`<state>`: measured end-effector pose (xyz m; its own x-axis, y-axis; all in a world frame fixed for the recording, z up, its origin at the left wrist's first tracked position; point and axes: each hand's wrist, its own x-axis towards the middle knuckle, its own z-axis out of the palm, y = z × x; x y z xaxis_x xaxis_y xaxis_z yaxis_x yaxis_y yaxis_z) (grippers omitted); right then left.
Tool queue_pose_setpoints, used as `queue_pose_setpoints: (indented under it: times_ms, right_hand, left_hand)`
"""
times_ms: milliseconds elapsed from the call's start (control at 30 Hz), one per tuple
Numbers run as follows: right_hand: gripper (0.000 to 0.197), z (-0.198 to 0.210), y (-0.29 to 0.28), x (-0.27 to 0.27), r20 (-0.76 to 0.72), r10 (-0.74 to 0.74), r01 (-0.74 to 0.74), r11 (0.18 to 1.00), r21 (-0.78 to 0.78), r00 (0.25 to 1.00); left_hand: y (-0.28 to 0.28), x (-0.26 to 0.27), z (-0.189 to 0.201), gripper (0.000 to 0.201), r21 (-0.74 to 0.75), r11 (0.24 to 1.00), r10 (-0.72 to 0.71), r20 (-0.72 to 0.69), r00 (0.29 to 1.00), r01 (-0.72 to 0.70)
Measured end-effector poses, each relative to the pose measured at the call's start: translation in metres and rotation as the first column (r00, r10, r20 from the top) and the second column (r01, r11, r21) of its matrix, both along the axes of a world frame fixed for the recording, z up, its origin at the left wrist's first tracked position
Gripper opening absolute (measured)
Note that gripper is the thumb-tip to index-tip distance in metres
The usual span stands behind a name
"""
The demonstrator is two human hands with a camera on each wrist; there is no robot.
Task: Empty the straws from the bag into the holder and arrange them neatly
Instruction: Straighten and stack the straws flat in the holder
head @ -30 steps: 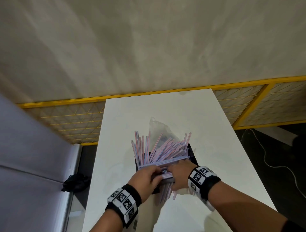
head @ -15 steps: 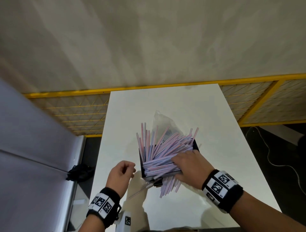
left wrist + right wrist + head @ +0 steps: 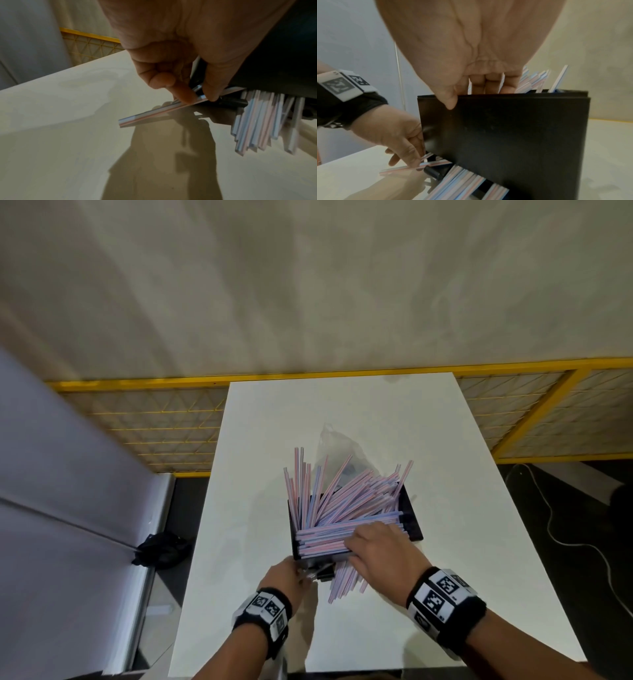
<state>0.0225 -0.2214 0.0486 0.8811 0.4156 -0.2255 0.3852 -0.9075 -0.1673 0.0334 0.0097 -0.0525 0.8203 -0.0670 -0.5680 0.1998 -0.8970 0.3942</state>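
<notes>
A black holder (image 3: pixel 412 518) stands mid-table, stuffed with pink-and-blue striped straws (image 3: pixel 346 501) that fan out untidily. Several straws (image 3: pixel 342 583) stick out from under its near side onto the table. My right hand (image 3: pixel 359 546) lies over the near rim, fingers inside on the straws and thumb on the outer wall (image 3: pixel 522 135). My left hand (image 3: pixel 305 571) is at the holder's near-left bottom corner, where thumb and forefinger pinch one loose straw (image 3: pixel 154 115). The clear bag (image 3: pixel 339 450) lies behind the holder.
The white table (image 3: pixel 445 628) ends close to me and has edges left and right. A yellow mesh fence (image 3: pixel 154 426) runs behind it. A grey panel (image 3: pixel 51 508) and a black bundle (image 3: pixel 161 549) are on the left, a white cable (image 3: pixel 565 535) on the floor at right.
My left hand, off to the left with nothing in it half a second ago, has come back to the holder's base and pinched a loose straw. The right hand stays on the holder.
</notes>
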Motion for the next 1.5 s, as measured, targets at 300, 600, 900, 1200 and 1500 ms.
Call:
queue_pose_setpoints:
  times_ms: [300, 600, 900, 1200, 1500]
  right_hand:
    - [0.022, 0.004, 0.004, 0.001, 0.032, -0.054, 0.05, 0.994, 0.097, 0.998]
    - [0.027, 0.001, 0.0, 0.001, -0.049, -0.095, 0.099, 0.991, 0.085, 0.994]
    - [0.027, 0.018, -0.002, 0.005, -0.111, -0.112, 0.128, 0.98, 0.153, 0.987]
    - [0.051, 0.059, 0.017, 0.011, -0.216, -0.084, 0.18, 0.859, 0.48, 0.973]
    - [0.022, 0.065, 0.011, 0.028, -0.051, -0.203, 0.193, 0.785, 0.588, 0.978]
  left_hand:
    - [0.013, -0.011, -0.009, 0.014, 0.047, 0.998, -0.044, -0.087, 0.995, 0.049]
    - [0.078, -0.056, 0.0, 0.019, 0.085, 0.992, -0.078, -0.115, 0.99, 0.088]
    - [0.15, -0.067, 0.068, 0.023, -0.028, 0.987, 0.157, 0.056, 0.986, -0.155]
    - [0.035, -0.019, 0.156, 0.019, -0.778, 0.561, 0.498, 0.044, 0.866, -0.283]
    - [-0.033, 0.011, 0.158, 0.011, -0.888, 0.424, 0.445, 0.035, 0.895, -0.176]
